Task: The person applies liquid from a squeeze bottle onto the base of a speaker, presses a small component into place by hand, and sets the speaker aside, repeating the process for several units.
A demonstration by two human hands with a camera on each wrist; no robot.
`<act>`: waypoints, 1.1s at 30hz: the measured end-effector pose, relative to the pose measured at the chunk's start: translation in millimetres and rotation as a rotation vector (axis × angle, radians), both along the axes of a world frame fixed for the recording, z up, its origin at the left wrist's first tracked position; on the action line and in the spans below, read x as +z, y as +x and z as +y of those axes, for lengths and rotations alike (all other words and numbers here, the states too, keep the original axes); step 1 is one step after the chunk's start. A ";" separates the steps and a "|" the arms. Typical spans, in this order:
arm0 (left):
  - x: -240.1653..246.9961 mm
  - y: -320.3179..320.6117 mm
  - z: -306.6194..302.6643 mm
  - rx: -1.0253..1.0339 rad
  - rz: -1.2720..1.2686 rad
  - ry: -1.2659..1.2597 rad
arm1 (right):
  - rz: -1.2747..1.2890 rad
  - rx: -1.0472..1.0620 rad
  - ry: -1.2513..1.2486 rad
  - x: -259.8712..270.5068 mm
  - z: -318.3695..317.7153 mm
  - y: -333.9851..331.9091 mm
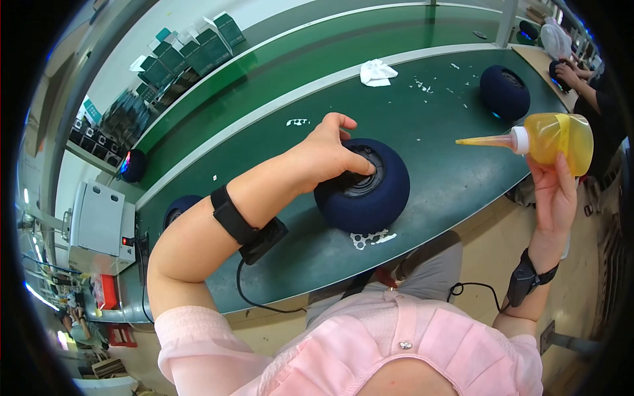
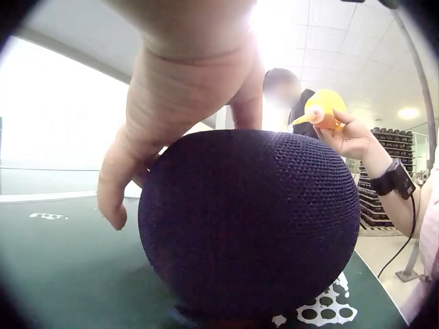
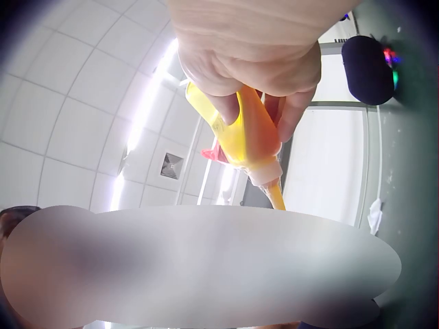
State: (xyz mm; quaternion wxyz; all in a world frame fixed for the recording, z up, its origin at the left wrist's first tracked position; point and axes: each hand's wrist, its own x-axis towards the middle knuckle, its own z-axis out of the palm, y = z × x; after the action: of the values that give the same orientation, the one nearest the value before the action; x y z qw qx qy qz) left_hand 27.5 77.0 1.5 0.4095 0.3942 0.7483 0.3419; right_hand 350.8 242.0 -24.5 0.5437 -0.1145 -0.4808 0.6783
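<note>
A round navy fabric-covered speaker (image 1: 389, 198) sits on the green table with its dark recessed face upward. My left hand (image 1: 327, 155) grips its edge, the thumb reaching into the recess and the fingers over the far side. In the left wrist view the speaker's mesh side (image 2: 254, 219) fills the middle, with the left hand (image 2: 185, 89) above it. Raised at the right, my right hand (image 1: 555, 198) holds a squeeze bottle (image 1: 545, 142) of yellow liquid, its long nozzle pointing left toward the speaker. Fingers wrap the bottle (image 3: 254, 130) in the right wrist view.
Another navy speaker (image 1: 505, 92) stands at the back right; one more (image 1: 178, 210) is partly behind my left arm. White perforated scraps (image 1: 370, 239) and a crumpled white cloth (image 1: 378, 72) lie on the table (image 1: 436, 178). A grey machine (image 1: 102, 224) stands left. A cable (image 1: 264, 305) trails from my left wrist.
</note>
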 end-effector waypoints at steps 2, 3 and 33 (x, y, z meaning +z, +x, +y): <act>5.5 2.8 0.7 0.000 0.018 -0.009 | 0.004 0.004 0.002 0.1 0.2 -0.7; 6.9 4.4 1.2 -0.001 0.033 -0.017 | 0.006 0.007 0.004 0.3 0.3 -0.5; -11.8 -6.7 -2.3 0.089 -0.139 0.074 | 0.013 0.018 -0.001 1.8 -0.5 -1.8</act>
State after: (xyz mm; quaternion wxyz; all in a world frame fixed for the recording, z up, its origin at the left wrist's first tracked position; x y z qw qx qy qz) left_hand 20.8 74.7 -10.3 0.4299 0.3506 0.7217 0.4139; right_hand 349.0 241.5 -22.7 0.5408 -0.1058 -0.4779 0.6841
